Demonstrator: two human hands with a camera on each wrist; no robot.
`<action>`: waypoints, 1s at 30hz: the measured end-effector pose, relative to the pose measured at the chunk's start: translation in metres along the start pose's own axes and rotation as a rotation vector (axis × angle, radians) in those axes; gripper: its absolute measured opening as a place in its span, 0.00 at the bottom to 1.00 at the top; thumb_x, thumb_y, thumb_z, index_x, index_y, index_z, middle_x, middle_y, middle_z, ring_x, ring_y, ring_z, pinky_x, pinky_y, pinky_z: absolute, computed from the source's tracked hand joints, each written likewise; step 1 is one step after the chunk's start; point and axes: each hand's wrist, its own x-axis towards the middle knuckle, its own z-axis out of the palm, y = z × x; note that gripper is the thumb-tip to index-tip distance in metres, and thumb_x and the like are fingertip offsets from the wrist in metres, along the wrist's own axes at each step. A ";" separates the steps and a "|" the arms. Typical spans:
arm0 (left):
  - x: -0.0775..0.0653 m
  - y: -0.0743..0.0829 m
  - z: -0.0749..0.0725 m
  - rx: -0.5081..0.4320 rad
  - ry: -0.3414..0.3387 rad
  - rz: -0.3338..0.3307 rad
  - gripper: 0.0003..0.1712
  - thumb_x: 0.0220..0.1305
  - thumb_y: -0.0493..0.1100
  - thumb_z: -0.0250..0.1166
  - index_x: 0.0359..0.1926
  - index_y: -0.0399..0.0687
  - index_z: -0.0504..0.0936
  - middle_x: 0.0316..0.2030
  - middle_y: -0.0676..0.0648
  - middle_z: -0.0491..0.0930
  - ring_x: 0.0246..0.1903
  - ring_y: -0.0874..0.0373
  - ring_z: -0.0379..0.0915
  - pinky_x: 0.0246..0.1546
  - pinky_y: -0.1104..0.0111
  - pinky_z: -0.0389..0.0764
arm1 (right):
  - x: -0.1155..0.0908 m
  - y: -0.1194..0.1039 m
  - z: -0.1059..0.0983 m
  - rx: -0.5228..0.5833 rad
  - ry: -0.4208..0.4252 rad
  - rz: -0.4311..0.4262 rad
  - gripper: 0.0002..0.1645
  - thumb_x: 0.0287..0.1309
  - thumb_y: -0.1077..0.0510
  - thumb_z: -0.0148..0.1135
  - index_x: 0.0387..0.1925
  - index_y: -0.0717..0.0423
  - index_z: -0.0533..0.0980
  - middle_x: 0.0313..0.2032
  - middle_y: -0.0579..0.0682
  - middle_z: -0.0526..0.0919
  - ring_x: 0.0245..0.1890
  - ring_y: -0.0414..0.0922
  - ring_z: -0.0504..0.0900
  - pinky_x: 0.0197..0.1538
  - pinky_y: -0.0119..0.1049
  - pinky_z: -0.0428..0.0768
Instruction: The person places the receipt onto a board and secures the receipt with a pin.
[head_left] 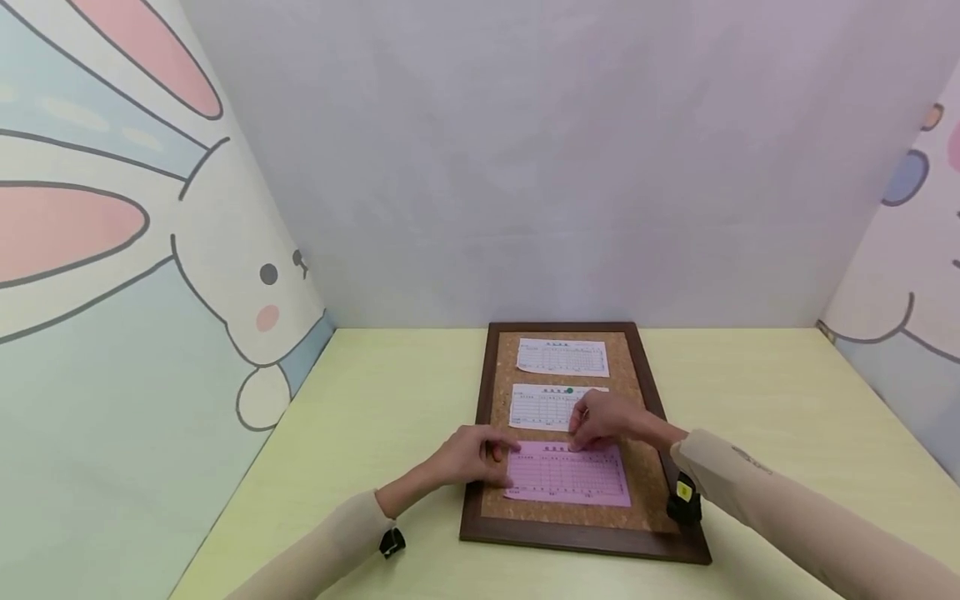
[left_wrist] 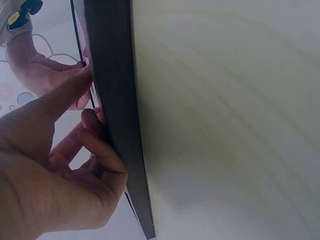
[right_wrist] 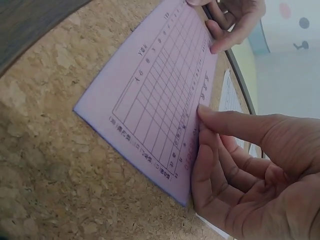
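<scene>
A pink printed form (head_left: 567, 477) lies on the lower part of a brown-framed cork board (head_left: 495, 517). My right hand (head_left: 603, 417) pinches its upper edge; in the right wrist view the thumb (right_wrist: 210, 117) lies on the printed face, with curled fingers at the edge. My left hand (head_left: 472, 456) reaches over the frame's left side and touches the form's left edge, thumb and index finger spread apart. Above is a white form (head_left: 528, 407) with a green pushpin (head_left: 570, 390) at its top, partly covered by my right hand. Another white form (head_left: 562, 357) lies highest.
The board rests on a pale yellow table (head_left: 375, 375), its dark frame (left_wrist: 115, 100) forming a raised edge. A grey wall (head_left: 555, 167) stands behind, and walls with cartoon animals rise on both sides. Black wrist devices sit at both sleeves.
</scene>
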 end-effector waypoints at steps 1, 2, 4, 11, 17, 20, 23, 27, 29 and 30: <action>0.000 0.000 0.001 -0.002 -0.001 0.002 0.26 0.52 0.38 0.81 0.53 0.41 0.86 0.32 0.46 0.80 0.28 0.66 0.66 0.28 0.77 0.66 | -0.001 0.002 0.000 -0.011 0.010 -0.014 0.11 0.52 0.59 0.79 0.31 0.56 0.81 0.28 0.48 0.81 0.25 0.41 0.76 0.29 0.31 0.71; 0.001 0.000 0.001 -0.003 -0.001 0.000 0.25 0.52 0.38 0.81 0.53 0.42 0.86 0.33 0.47 0.80 0.28 0.66 0.66 0.28 0.78 0.67 | -0.001 0.004 0.001 -0.022 0.020 -0.031 0.11 0.52 0.58 0.79 0.31 0.55 0.81 0.27 0.48 0.81 0.25 0.41 0.76 0.29 0.31 0.71; 0.001 0.000 0.002 -0.006 0.001 0.001 0.25 0.52 0.38 0.80 0.53 0.42 0.86 0.32 0.47 0.80 0.28 0.66 0.67 0.28 0.78 0.67 | -0.002 0.009 0.002 -0.034 0.041 -0.069 0.11 0.51 0.57 0.79 0.30 0.54 0.81 0.24 0.46 0.81 0.24 0.40 0.75 0.28 0.31 0.71; 0.002 0.000 0.001 -0.005 0.005 0.009 0.25 0.52 0.38 0.80 0.53 0.42 0.86 0.33 0.46 0.80 0.28 0.66 0.66 0.28 0.77 0.67 | -0.003 0.027 -0.001 -0.001 0.011 -0.321 0.07 0.59 0.57 0.74 0.34 0.56 0.84 0.22 0.45 0.81 0.23 0.36 0.74 0.27 0.28 0.71; 0.002 -0.001 0.000 -0.012 0.006 0.006 0.25 0.52 0.38 0.80 0.52 0.42 0.86 0.34 0.44 0.81 0.28 0.66 0.66 0.27 0.77 0.66 | -0.006 0.037 -0.005 -0.002 -0.052 -0.501 0.09 0.62 0.61 0.70 0.43 0.61 0.87 0.26 0.46 0.84 0.26 0.33 0.72 0.30 0.25 0.70; 0.002 -0.002 0.001 -0.018 0.006 0.005 0.25 0.52 0.38 0.80 0.52 0.42 0.87 0.33 0.45 0.81 0.27 0.67 0.66 0.27 0.77 0.66 | -0.011 0.039 -0.006 -0.056 -0.055 -0.540 0.12 0.62 0.61 0.69 0.47 0.60 0.87 0.27 0.42 0.83 0.26 0.31 0.71 0.30 0.25 0.70; 0.001 -0.005 0.001 -0.018 0.000 0.013 0.24 0.53 0.39 0.80 0.52 0.42 0.87 0.34 0.46 0.80 0.26 0.68 0.65 0.27 0.78 0.66 | -0.017 0.041 -0.005 -0.102 -0.047 -0.567 0.16 0.63 0.59 0.69 0.51 0.59 0.85 0.30 0.42 0.82 0.28 0.31 0.71 0.31 0.25 0.71; 0.001 -0.011 -0.003 -0.047 -0.035 0.027 0.22 0.57 0.38 0.77 0.54 0.42 0.86 0.35 0.45 0.81 0.25 0.70 0.65 0.27 0.79 0.66 | -0.027 0.045 -0.007 -0.112 -0.017 -0.584 0.24 0.64 0.54 0.69 0.58 0.62 0.81 0.42 0.50 0.83 0.36 0.35 0.76 0.38 0.28 0.77; 0.001 -0.013 -0.006 -0.066 -0.051 0.027 0.22 0.61 0.39 0.75 0.56 0.41 0.85 0.36 0.46 0.82 0.25 0.70 0.65 0.27 0.79 0.67 | -0.033 0.048 -0.010 -0.108 0.005 -0.583 0.29 0.64 0.53 0.69 0.62 0.64 0.77 0.49 0.56 0.82 0.40 0.37 0.79 0.42 0.31 0.80; 0.001 -0.014 -0.008 -0.072 -0.055 0.027 0.22 0.62 0.39 0.74 0.57 0.41 0.84 0.36 0.46 0.82 0.25 0.70 0.66 0.27 0.79 0.68 | -0.035 0.049 -0.012 -0.109 0.015 -0.580 0.31 0.65 0.53 0.69 0.63 0.64 0.76 0.50 0.58 0.81 0.41 0.38 0.80 0.43 0.31 0.81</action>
